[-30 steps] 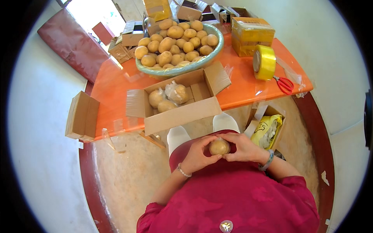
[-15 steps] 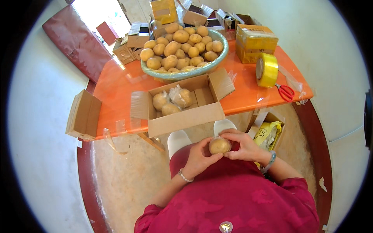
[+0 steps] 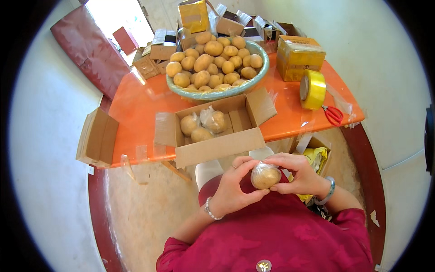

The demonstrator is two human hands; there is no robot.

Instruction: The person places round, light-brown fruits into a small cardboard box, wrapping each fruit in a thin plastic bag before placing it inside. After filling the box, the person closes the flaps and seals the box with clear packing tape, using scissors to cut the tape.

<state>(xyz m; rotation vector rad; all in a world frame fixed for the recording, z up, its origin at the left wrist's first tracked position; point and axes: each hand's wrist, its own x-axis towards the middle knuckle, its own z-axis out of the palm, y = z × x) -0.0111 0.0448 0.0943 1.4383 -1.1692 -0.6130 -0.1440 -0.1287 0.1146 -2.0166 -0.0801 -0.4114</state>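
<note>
Between my fingertips, low in the head view, is a potato (image 3: 265, 177) in a clear plastic bag. My left hand (image 3: 231, 192) grips its left side and my right hand (image 3: 302, 179) its right, thumbs underneath and forefingers near the bag's top. Just beyond my hands, an open cardboard box (image 3: 217, 152) at the table's near edge holds three potatoes (image 3: 201, 133), at least two in clear bags. Behind it stands a green, plastic-lined basin (image 3: 231, 93) heaped with potatoes.
The orange table (image 3: 131, 118) carries an upright carton (image 3: 97, 136), a taped box (image 3: 299, 61), yellow tape roll (image 3: 312, 90), red scissors (image 3: 334, 115) and stacked cartons (image 3: 229, 25) at the back. Below, a box with a yellow bag (image 3: 317, 154) stands on the floor. Walls flank both sides.
My hands and the potato have moved slightly right, and the bag now shows bunched at the potato's top between my fingers. The table scene has shifted lower in the picture.
</note>
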